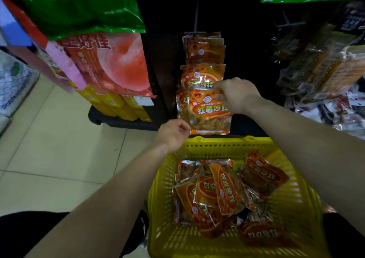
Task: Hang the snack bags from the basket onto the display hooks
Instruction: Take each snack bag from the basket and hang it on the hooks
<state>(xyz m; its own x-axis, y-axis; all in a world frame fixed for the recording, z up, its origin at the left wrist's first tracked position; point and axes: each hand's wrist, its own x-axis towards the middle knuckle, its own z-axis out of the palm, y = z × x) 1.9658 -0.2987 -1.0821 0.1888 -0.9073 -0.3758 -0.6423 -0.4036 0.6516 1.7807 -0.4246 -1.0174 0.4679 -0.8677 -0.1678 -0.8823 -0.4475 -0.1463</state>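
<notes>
Two hands hold one orange snack bag (pixel 209 113) at the centre of the head view: the right hand (pixel 237 95) pinches its upper right corner, the left hand (pixel 173 135) pinches its lower left edge. It is above the yellow basket (pixel 164 178) at lower right, where loose bags (pixel 223 190) lie, and in front of the hung bags (pixel 203 50) at upper centre. Its hole may miss the hook (pixel 196 20), whose tip I cannot see, so the bag could slip off

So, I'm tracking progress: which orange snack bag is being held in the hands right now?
The upright bag above the yellow basket: right hand grips its top, left hand its lower corner. Other bags lie in the basket or hang.
</notes>
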